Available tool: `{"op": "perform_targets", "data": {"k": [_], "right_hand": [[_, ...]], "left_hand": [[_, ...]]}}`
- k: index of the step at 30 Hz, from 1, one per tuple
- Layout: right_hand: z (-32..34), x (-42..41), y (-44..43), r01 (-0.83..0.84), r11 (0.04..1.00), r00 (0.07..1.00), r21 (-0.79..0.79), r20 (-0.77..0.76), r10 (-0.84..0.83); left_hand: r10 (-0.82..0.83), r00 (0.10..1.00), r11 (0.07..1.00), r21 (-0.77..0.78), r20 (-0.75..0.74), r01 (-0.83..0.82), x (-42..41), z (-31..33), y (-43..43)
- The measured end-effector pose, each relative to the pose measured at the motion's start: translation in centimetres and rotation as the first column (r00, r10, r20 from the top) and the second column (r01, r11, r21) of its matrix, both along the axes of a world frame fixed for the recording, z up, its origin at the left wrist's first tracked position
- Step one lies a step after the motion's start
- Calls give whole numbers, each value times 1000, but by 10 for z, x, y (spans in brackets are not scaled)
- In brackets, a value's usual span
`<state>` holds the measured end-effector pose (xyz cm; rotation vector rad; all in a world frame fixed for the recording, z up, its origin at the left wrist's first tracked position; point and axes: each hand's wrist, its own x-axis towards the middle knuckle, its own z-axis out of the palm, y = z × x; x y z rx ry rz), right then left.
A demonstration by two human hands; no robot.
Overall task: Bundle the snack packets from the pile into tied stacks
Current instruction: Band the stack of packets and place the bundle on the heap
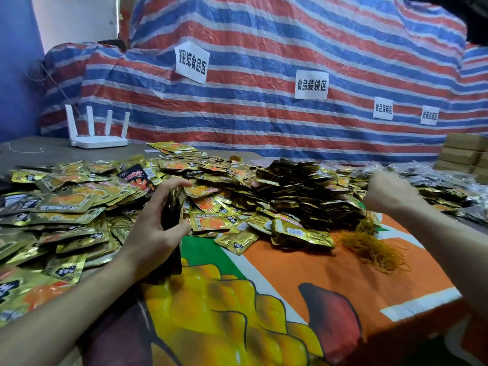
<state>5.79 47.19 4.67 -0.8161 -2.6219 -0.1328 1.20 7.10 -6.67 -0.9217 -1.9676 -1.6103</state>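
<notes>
A broad pile of gold snack packets [79, 202] covers the left and middle of the table. My left hand [150, 233] grips a stack of packets [173, 207] standing on edge at the pile's near side. A heap of bundled stacks [303, 191] lies in the middle. My right hand [388, 191] is raised and blurred at the right, fingers curled, pinching a rubber band whose strands trail down to the loose tangle of yellow rubber bands [375, 249] on the cloth.
An orange printed cloth [290, 286] covers the near table. A white router [97, 133] stands at the back left. A striped tarp [264, 101] with paper labels forms the backdrop. Cardboard boxes [464, 154] and darker packets [435, 178] sit at the far right.
</notes>
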Motion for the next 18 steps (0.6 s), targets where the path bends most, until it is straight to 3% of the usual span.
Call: {"op": "perform_targets", "data": {"k": [9, 12, 16, 18], "right_hand": [[-16, 7, 28, 38, 999, 997, -25, 67, -36], [-18, 9, 28, -60, 998, 995, 33, 79, 57], [-21, 6, 11, -281, 950, 890, -139, 332, 312], [-30, 3, 5, -311, 945, 862, -101, 389, 325]], "left_hand": [[-4, 1000, 1000, -8, -16, 4, 0, 0, 0], [-12, 1000, 1000, -10, -17, 12, -1, 0, 0], [-14, 1000, 1000, -5, -13, 14, 0, 1, 0], [-8, 1000, 1000, -9, -12, 8, 0, 0, 0]]}}
